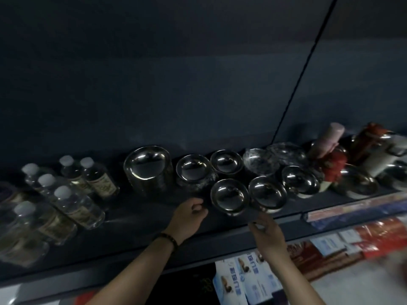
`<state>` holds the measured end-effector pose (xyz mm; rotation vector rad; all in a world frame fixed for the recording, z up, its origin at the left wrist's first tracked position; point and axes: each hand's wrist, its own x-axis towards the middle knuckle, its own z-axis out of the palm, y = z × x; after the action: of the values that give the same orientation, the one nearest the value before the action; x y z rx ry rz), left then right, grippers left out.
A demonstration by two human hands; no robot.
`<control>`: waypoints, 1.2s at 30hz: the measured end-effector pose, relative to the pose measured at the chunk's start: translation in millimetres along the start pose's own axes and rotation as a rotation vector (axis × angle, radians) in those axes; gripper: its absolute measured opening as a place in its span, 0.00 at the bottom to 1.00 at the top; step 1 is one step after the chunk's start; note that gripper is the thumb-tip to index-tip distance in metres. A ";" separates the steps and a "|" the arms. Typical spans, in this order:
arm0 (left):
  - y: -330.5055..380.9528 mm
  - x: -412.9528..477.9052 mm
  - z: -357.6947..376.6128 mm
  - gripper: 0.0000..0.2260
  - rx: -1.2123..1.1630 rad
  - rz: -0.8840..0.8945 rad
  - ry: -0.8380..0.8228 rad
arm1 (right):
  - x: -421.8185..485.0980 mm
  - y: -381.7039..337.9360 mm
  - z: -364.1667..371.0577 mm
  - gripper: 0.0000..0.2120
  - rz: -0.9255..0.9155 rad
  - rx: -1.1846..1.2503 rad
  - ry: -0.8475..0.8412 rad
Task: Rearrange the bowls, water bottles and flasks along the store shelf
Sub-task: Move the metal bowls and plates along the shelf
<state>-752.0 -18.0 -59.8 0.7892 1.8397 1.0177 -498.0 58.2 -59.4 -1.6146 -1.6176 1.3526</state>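
Several steel bowls stand on the dark shelf (136,219). Two of them sit at the front: one bowl (230,195) and its neighbour to the right (267,192). My left hand (189,214) hovers just left of the first bowl, its fingers loosely curled and holding nothing. Below the second bowl, my right hand (266,232) is at the shelf's front edge with fingers spread and empty. A tall stack of steel bowls (147,166) stands further left. Clear water bottles with white caps (72,203) fill the left end. Flasks, one pink (328,137) and one red (372,137), stand at the right end.
Behind the front bowls are more steel bowls (193,170) and clear glass bowls (257,161). A black cable (308,62) runs down the dark back wall. Blue-and-white boxes (248,278) and red packets (385,234) lie on the shelf below.
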 end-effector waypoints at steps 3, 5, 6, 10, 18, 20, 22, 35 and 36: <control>5.9 13.4 22.4 0.25 0.040 -0.011 0.046 | 12.0 5.9 3.1 0.15 0.050 0.089 -0.063; 10.8 22.4 33.7 0.27 0.030 -0.042 0.082 | 18.2 4.2 6.8 0.15 0.061 0.125 -0.101; 13.4 25.6 38.7 0.27 0.033 -0.048 0.101 | 19.9 1.4 8.6 0.16 0.061 0.137 -0.121; 25.7 28.7 49.9 0.10 0.206 0.013 0.174 | 25.4 -7.8 12.4 0.24 0.043 0.184 -0.221; 33.7 18.6 55.5 0.19 0.097 0.036 0.215 | 22.5 -15.8 10.0 0.34 0.027 0.090 -0.245; 33.5 12.9 55.8 0.19 0.067 0.056 0.239 | 17.7 -16.7 9.4 0.34 -0.006 0.088 -0.246; 33.3 3.0 53.0 0.21 0.023 0.086 0.216 | 9.6 -21.6 6.0 0.33 -0.032 0.116 -0.233; 63.4 7.3 -10.0 0.25 -0.323 0.195 0.396 | 64.7 -127.4 42.6 0.30 -0.266 -0.023 -0.354; 62.3 12.5 -10.9 0.25 -0.322 0.189 0.408 | 72.3 -133.6 48.8 0.29 -0.268 -0.050 -0.361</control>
<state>-759.9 17.7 -6.7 0.5965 1.8846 1.6480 -615.4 135.9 15.7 -1.1694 -2.0060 1.5284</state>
